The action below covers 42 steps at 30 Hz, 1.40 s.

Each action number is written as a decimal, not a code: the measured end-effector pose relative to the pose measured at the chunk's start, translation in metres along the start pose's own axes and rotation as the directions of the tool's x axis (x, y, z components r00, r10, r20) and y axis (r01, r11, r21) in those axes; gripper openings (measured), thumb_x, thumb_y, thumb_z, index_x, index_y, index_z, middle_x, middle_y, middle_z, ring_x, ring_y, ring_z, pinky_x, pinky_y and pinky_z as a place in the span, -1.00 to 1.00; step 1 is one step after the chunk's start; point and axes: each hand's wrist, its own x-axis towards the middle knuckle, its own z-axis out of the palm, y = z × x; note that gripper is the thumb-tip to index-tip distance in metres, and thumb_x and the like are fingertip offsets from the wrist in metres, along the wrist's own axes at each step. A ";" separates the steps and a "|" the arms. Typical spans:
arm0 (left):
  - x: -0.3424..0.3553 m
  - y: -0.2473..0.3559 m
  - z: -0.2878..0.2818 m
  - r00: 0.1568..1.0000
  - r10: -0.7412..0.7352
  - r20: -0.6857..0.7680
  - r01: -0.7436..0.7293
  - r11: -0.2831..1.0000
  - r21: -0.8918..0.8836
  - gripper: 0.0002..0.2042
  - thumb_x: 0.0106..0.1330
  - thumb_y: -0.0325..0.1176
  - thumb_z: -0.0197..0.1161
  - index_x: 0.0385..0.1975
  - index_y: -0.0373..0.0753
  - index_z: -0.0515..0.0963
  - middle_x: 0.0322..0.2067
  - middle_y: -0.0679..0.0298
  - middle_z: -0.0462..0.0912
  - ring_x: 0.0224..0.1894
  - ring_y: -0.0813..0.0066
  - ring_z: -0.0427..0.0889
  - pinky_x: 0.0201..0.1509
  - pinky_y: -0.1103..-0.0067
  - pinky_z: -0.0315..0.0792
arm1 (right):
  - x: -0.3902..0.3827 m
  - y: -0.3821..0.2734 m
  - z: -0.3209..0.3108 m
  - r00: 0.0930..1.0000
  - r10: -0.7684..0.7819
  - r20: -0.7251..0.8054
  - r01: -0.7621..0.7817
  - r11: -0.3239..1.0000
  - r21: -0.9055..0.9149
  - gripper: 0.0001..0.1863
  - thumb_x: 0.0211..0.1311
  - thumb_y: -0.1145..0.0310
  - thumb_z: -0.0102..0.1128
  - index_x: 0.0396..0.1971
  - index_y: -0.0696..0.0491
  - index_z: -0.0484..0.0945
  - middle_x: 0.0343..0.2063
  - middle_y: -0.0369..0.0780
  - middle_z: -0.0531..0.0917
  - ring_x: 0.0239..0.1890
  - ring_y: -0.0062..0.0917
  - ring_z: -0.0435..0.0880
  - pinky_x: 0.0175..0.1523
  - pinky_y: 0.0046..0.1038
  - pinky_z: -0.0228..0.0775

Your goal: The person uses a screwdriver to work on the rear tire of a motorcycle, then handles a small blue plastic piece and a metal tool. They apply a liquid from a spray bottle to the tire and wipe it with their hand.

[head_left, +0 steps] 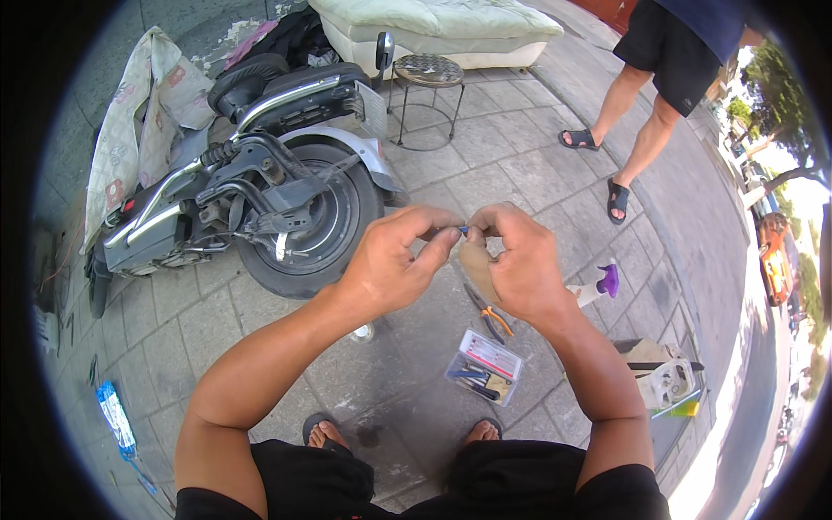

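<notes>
My left hand [400, 253] and my right hand [518, 262] meet in front of me at chest height, each closed in a pinch. Between the fingertips shows a small blue piece [464, 230], too tiny to name. A tan, flat piece [475, 264] hangs under my right fingers against the palm; its kind is unclear. Below the hands, on the paving, lie pliers [498, 322] with orange and black handles. Beside them sits a clear plastic box [461, 374] holding several small tools. To the left, a motorcycle [260, 186] stands with its rear wheel [322, 221] close to my left wrist.
A spray bottle [598, 288] with a purple head is partly behind my right wrist. Farther right are metal and plastic parts [669, 381]. A round stool [429, 71] and a pale sofa [442, 35] stand behind; another person in sandals [617, 201] is at back right. A blue-white packet [115, 418] lies left.
</notes>
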 end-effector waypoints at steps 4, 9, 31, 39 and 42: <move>-0.003 -0.002 0.003 0.997 0.073 -0.022 -0.071 0.996 0.059 -0.83 0.47 -0.46 0.39 -0.02 -0.29 0.74 -0.21 0.26 0.77 -0.30 0.59 0.67 -0.39 0.60 0.46 | 0.000 0.004 0.000 0.998 -0.059 -0.014 0.059 0.997 -0.044 -0.75 0.21 0.45 0.46 -0.21 0.14 0.55 -0.32 -0.05 0.70 -0.30 -0.12 0.73 -0.23 -0.19 0.56; -0.006 -0.006 -0.001 0.999 0.033 -0.028 -0.033 0.999 0.008 -0.84 0.48 -0.46 0.39 -0.02 -0.32 0.73 -0.21 0.24 0.77 -0.30 0.57 0.67 -0.29 0.57 0.52 | 0.004 0.028 -0.012 0.997 0.004 -0.075 -0.010 0.997 -0.072 -0.77 0.19 0.45 0.43 -0.23 0.17 0.56 -0.32 -0.02 0.70 -0.30 -0.11 0.74 -0.21 -0.16 0.57; -0.001 -0.022 0.006 0.971 -0.189 0.149 0.221 0.945 -0.241 -0.80 0.57 -0.39 0.33 0.03 -0.36 0.68 -0.13 0.27 0.71 -0.15 0.54 0.78 -0.12 0.59 0.60 | -0.006 0.051 -0.012 0.677 0.408 0.613 -0.728 0.249 0.639 -0.66 0.47 0.22 0.41 0.02 0.17 0.67 -0.37 -0.25 0.70 -0.47 -0.53 0.71 -0.45 -0.48 0.45; -0.001 -0.024 0.005 0.995 -0.038 0.089 0.046 0.995 -0.086 -0.82 0.46 -0.41 0.43 -0.03 -0.29 0.73 -0.14 0.26 0.68 -0.12 0.52 0.66 -0.12 0.57 0.54 | 0.000 0.045 -0.001 0.706 0.433 0.560 -0.681 0.199 0.705 -0.82 0.43 0.36 0.42 -0.12 0.13 0.69 -0.40 -0.26 0.69 -0.50 -0.52 0.70 -0.45 -0.45 0.50; 0.000 -0.019 0.010 0.997 -0.005 -0.073 0.005 1.000 -0.002 -0.79 0.40 -0.37 0.49 -0.06 -0.29 0.74 -0.15 0.26 0.68 -0.11 0.51 0.65 -0.10 0.54 0.54 | -0.001 0.045 0.002 0.714 0.454 0.532 -0.665 0.203 0.719 -0.82 0.41 0.37 0.43 -0.13 0.14 0.69 -0.41 -0.27 0.69 -0.53 -0.54 0.68 -0.46 -0.47 0.48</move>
